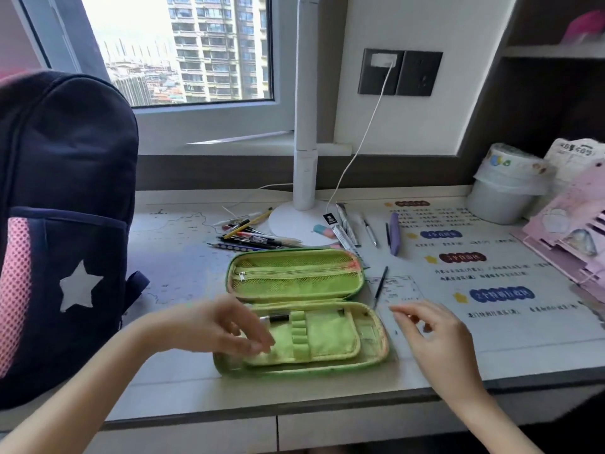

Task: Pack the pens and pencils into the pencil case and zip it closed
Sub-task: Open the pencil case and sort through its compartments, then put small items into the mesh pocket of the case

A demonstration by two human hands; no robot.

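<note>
A green pencil case (296, 273) lies wide open on the desk, its mesh-pocket lid at the back and its elastic loops in the near half. One black pen (278, 318) sits in a loop. My left hand (226, 326) rests over the near half's left end, fingers curled loosely. My right hand (429, 329) hovers just right of the case, fingers apart, holding nothing. A heap of pens and pencils (252, 235) lies behind the case. A thin black pen (380, 286) lies to the right of the lid.
A dark backpack (62, 224) with a star stands at the left. A white lamp base (301, 221) with an eraser (324, 231), more pens (370, 231), a purple pen (395, 232), a white bin (504, 188) and a pink stand (569, 237) fill the back and right.
</note>
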